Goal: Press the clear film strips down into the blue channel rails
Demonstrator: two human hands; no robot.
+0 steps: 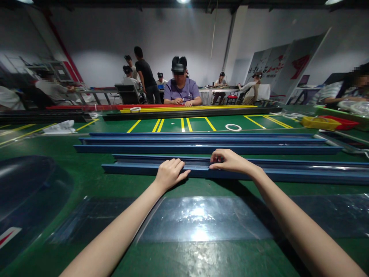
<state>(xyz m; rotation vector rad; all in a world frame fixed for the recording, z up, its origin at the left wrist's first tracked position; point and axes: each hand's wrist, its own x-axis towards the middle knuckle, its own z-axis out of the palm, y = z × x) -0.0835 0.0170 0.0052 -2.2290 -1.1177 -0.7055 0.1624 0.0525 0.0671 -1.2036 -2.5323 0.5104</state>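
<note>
A long blue channel strip (138,168) lies crosswise on the green table in front of me. My left hand (170,174) rests over it left of the middle, fingers bent across the channel and thumb stretched along its near side. Just to the right, my right hand (227,161) curls over the same channel, thumb at the near rim and fingers toward the far rim. Whether a thin piece sits between those fingers is hidden. Near the right thumb there is a visible step or edge in the blue strip. Shiny reflections run inside the channel toward the right.
More blue channels (201,149) lie parallel behind. Clear plastic sheet (230,215) lies flat nearer me; a dark, shiny rounded object (29,192) stands left. Farther back are a white ring (233,127), a black strip (190,113), a yellow tray (319,123) and a seated person (181,90).
</note>
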